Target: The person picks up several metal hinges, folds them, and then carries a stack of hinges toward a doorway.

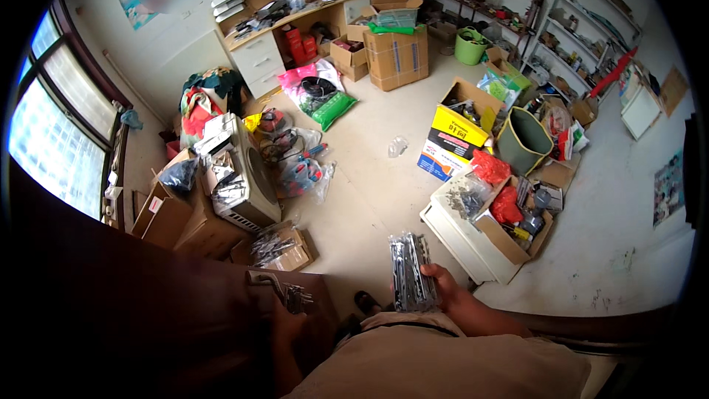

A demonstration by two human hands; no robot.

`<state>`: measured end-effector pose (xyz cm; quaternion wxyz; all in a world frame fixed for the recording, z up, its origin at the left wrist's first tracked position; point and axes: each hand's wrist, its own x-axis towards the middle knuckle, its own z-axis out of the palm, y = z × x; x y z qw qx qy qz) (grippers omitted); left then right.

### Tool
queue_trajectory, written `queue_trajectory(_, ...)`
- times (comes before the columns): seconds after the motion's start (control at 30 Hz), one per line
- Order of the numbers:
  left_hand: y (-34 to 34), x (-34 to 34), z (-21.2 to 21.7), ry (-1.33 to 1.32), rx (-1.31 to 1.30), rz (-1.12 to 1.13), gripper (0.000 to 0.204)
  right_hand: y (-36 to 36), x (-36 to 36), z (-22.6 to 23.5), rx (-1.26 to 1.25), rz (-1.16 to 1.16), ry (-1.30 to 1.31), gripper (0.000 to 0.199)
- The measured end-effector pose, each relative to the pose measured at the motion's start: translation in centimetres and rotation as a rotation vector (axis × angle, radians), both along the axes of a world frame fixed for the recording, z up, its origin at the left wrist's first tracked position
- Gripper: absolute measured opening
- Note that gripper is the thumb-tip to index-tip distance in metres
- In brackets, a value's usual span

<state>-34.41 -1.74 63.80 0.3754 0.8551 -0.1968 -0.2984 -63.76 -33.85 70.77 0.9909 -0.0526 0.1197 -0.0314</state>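
My right hand (444, 285) is closed around the side of a bundle of long silvery metal parts in clear plastic bags (413, 273), held upright in front of my body. The exact kind of the parts is not plain. In shadow at the lower left, my left hand (288, 319) is closed on what looks like a bunch of keys (298, 297), which fans out above the fingers. Just beside it, a metal lever handle (263, 279) sits on the dark reddish-brown door (221, 303). Whether the left hand also touches the handle is too dark to tell.
Left of the floor are an open carton of bagged metal parts (277, 248) and a beige appliance casing (255, 177). On the right, a white cabinet lying down (450, 233) bears a loaded carton. A desk (295, 16) and shelves (569, 37) line the walls.
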Motion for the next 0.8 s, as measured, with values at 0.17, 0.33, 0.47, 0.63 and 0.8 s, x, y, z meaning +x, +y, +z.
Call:
queue_trajectory(0.17,-0.2,0.2,-0.9,-0.119,0.147,-0.053,0.119,2.8,-8.3,-1.7,-0.106,-0.195,0.090,0.066)
queue_trajectory(0.33,0.5,0.4,-1.3,-0.090,0.083,-0.099,0.123,5.2,-15.5,-1.1,-0.171,-0.316,0.136,0.066)
queue_trajectory(0.47,-1.6,0.0,-1.3,-0.119,0.139,-0.119,0.121,6.4,-22.7,-0.7,-0.093,-0.327,0.069,0.066)
queue_trajectory(0.63,-2.8,-0.2,-2.2,0.149,0.103,-0.075,0.117,8.7,-30.4,-0.4,-0.094,-0.293,0.163,0.069)
queue_trajectory(0.8,-5.8,-3.9,-1.4,0.069,0.150,-0.201,0.117,11.2,-34.1,1.6,-0.084,-0.410,0.240,0.068)
